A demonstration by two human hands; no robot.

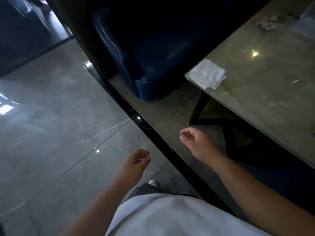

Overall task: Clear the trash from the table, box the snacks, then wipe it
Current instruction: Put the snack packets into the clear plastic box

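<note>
A folded white cloth (208, 77) lies at the near corner of the marble-topped table (265, 68), which fills the right side of the head view. Blurred scraps of trash (266, 23) sit on the far part of the tabletop. My right hand (194, 140) hangs over the floor below and left of the table edge, fingers loosely curled, holding nothing. Lower and farther left, my left hand (136, 160) is also loosely curled and empty, above the grey floor tiles.
A dark blue armchair (144, 53) stands beyond the table corner. A black strip (153, 132) runs diagonally across the glossy tiled floor. The table's black base (235, 130) shows beneath the top. My white shirt and one shoe fill the bottom.
</note>
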